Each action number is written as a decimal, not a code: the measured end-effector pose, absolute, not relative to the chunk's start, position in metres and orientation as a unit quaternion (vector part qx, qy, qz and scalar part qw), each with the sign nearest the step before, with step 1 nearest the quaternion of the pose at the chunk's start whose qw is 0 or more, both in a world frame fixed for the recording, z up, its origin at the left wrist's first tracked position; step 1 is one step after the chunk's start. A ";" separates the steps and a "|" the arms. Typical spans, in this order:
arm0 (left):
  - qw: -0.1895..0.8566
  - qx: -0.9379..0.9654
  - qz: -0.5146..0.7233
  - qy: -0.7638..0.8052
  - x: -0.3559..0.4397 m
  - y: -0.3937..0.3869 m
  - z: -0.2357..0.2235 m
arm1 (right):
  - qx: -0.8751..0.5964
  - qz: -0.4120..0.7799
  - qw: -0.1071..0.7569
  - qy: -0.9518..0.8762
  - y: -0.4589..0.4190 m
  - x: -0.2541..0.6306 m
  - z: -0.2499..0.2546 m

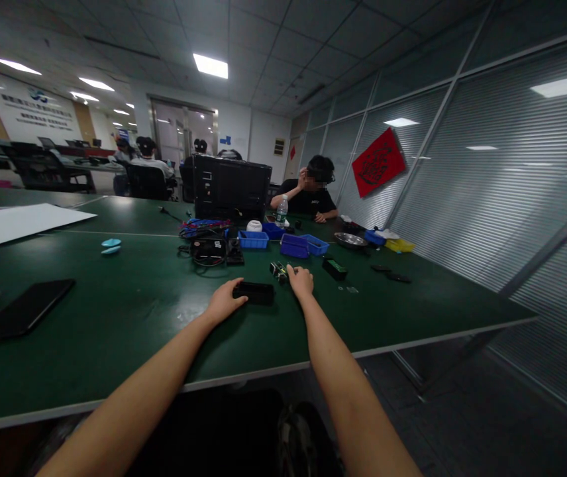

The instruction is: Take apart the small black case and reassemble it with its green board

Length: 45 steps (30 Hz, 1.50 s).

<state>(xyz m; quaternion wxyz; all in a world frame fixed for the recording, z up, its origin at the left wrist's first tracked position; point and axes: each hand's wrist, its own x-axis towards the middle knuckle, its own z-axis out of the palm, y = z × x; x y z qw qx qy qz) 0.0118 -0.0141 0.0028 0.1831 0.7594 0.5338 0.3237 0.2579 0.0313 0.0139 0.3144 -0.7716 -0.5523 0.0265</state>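
My left hand [226, 301] grips the left end of a black rectangular case [258, 293], which lies on the green table [164, 351]. Its thumb is on the near side and the fingers are on the far side. My right hand [301, 281] is closed at the right side of a small electronic module [278, 272] with silvery and yellowish parts. The module sits just beyond the case's right end. Right of this hand rests another black box [334, 268] with green inside. Small clear pieces [352, 289] lie nearer to me.
Blue trays [253, 240], a purple-blue bin [294, 246], a black power adapter [208, 250] with cables and a water bottle [282, 211] stand beyond my hands. A metal dish [350, 240] is further right. A black tablet-like slab [22, 310] lies left. Across the table sits a person [310, 189].
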 end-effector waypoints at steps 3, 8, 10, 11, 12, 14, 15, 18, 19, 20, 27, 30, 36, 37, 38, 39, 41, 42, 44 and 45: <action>0.182 0.761 0.326 0.531 0.012 -0.014 0.003 | -0.766 0.026 0.279 -0.579 0.031 0.254 0.011; 0.185 0.760 0.334 0.526 0.012 -0.011 -0.001 | -0.752 0.023 0.261 -0.606 0.031 0.249 0.009; 0.185 0.760 0.337 0.524 0.012 -0.010 -0.003 | -0.733 0.012 0.279 -0.620 0.030 0.248 0.010; 0.185 0.761 0.337 0.523 0.012 -0.009 -0.004 | -0.722 0.007 0.288 -0.629 0.030 0.248 0.010; 0.186 0.761 0.337 0.522 0.012 -0.009 -0.004 | -0.711 0.004 0.295 -0.638 0.029 0.247 0.011; 0.188 0.759 0.337 0.524 0.012 -0.009 -0.004 | -0.692 0.004 0.308 -0.653 0.028 0.245 0.012; 0.190 0.759 0.336 0.525 0.012 -0.010 -0.003 | -0.685 0.005 0.313 -0.658 0.027 0.245 0.012; 0.198 0.757 0.335 0.525 0.012 -0.011 -0.002 | -0.675 0.018 0.317 -0.666 0.026 0.242 0.013; 0.201 0.756 0.334 0.526 0.012 -0.012 -0.001 | -0.675 0.023 0.314 -0.667 0.026 0.242 0.013; 0.203 0.756 0.333 0.526 0.012 -0.012 0.000 | -0.677 0.027 0.309 -0.667 0.026 0.241 0.013; 0.208 0.753 0.330 0.529 0.012 -0.014 0.002 | -0.670 0.043 0.276 -0.688 0.029 0.241 0.011; 0.198 0.756 0.331 0.529 0.012 -0.014 0.002 | -0.679 0.034 0.265 -0.684 0.031 0.245 0.010; 0.185 0.759 0.330 0.530 0.012 -0.013 0.001 | -0.684 0.039 0.268 -0.677 0.032 0.248 0.009; 0.186 0.759 0.330 0.530 0.012 -0.013 0.001 | -0.683 0.045 0.266 -0.678 0.032 0.248 0.008; 0.187 0.758 0.328 0.531 0.012 -0.013 0.001 | -0.683 0.049 0.264 -0.679 0.032 0.247 0.008; 0.188 0.757 0.326 0.533 0.013 -0.013 0.001 | -0.684 0.052 0.262 -0.679 0.032 0.247 0.008; 0.193 0.757 0.321 0.536 0.013 -0.012 0.001 | -0.686 0.055 0.263 -0.676 0.032 0.246 0.009; 0.197 0.757 0.318 0.536 0.013 -0.012 0.001 | -0.688 0.053 0.265 -0.673 0.032 0.246 0.009; 0.204 0.756 0.314 0.536 0.013 -0.012 0.002 | -0.692 0.041 0.273 -0.667 0.032 0.247 0.009; 0.208 0.755 0.313 0.537 0.013 -0.013 0.002 | -0.695 0.034 0.278 -0.663 0.032 0.247 0.010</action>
